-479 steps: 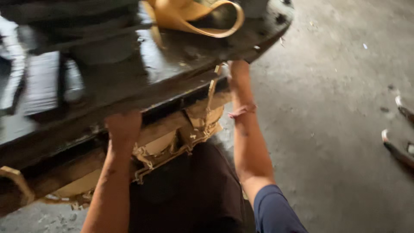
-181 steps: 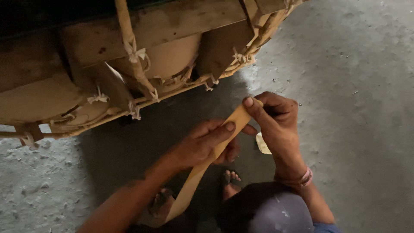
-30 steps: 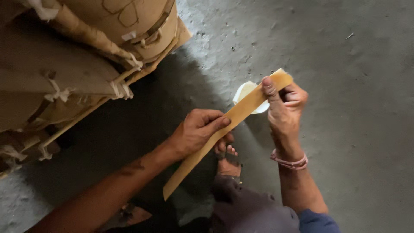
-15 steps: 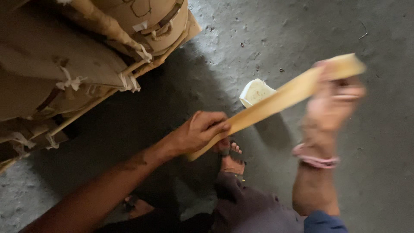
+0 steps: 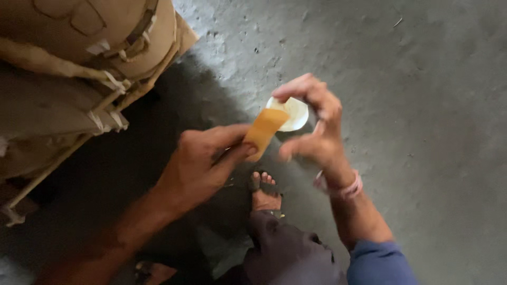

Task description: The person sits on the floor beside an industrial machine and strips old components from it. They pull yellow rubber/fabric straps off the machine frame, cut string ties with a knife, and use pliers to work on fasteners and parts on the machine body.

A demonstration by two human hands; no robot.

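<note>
Far left of the fingers: bundle of brown cardboard (image 5: 79, 68), tied with pale straps (image 5: 108, 100), fills the top-left corner. It casts a dark shadow on the grey concrete floor (image 5: 422, 105) below it, well apart from both hands.

Left hand (image 5: 203, 163): comes in from bottom-left, forearm in shadow. Thumb and fingers pressed together, pinching the lower end of a short tan strip (image 5: 262, 132). Strip sticks out past the fingertips, angled up and to the right, upper end free of this hand.

Strip's upper end sits just beside the right hand's index fingertip, between the two hands. Whether that fingertip touches it, can't tell: motion blur.

Behind the strip's tip: small round white object (image 5: 291, 112), cup-like, seen between the right hand's fingers. On the floor or held, can't tell.

Right hand (image 5: 311, 124): fingers spread and curved, index arched over the top of the white object, thumb pointing down-left toward the strip. Not clamped on anything I can make out. Pink band (image 5: 340, 187) on the wrist, blue sleeve (image 5: 377, 261) lower down.

Below the fingers: bare foot in a sandal (image 5: 262, 190), toes pointing up, directly under the gap between the hands. Dark trouser knee (image 5: 288, 253) beneath it.
</note>
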